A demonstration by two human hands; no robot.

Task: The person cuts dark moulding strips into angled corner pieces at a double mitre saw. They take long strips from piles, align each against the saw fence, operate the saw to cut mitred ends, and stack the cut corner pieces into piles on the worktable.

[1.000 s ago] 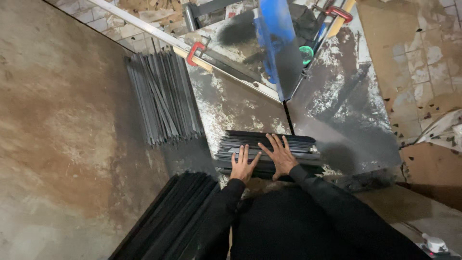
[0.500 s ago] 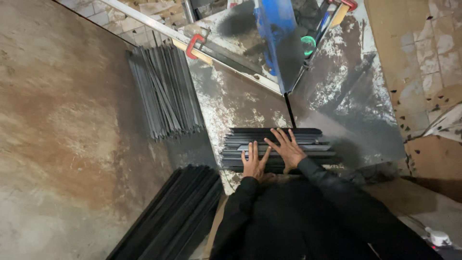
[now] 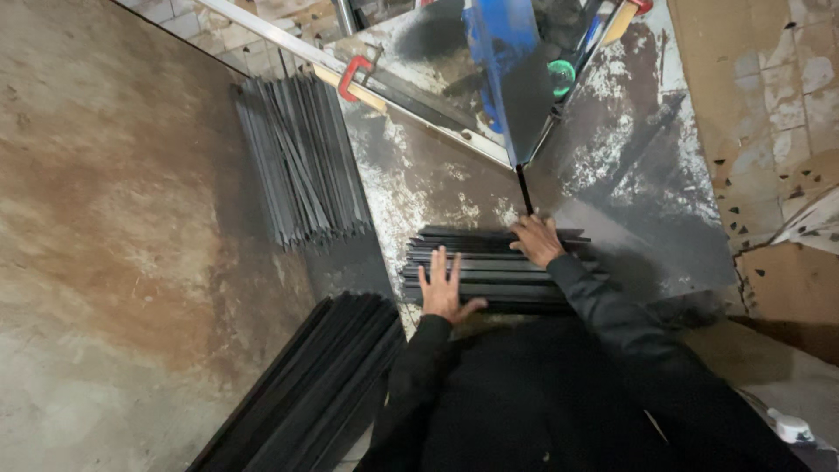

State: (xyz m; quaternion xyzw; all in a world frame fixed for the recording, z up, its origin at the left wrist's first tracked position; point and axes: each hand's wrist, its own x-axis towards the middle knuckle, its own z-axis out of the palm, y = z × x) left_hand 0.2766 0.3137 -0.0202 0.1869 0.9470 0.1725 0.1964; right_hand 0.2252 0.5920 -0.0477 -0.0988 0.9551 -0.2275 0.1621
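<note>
Strip stack: flat pile of thin, dark grey, matte strips (image 3: 489, 271), long and narrow, laid crosswise on the desk just in front of the person; edges slightly uneven.
Desk: grey metal sheet (image 3: 419, 183), scuffed, with pale dusty streaks.
Left hand: left hand (image 3: 446, 288) lies palm down on the left part of the pile, fingers spread and straight, thumb out to the right; open, grasping nothing.
Right hand: right hand (image 3: 536, 239) rests on the far right edge of the pile, fingers bent over the strips' rim; whether it grips a strip cannot be told.
Sleeves: both arms in black fabric.
Second pile: fanned bundle of similar grey strips (image 3: 301, 157), lying lengthwise, well apart at upper left.
Third pile: darker long strips (image 3: 315, 385) at lower left, set diagonally.
Clamp: red-jawed clamp (image 3: 354, 74) on a pale metal rail.
Blue part: glossy blue guard (image 3: 498, 61) beyond the pile.
</note>
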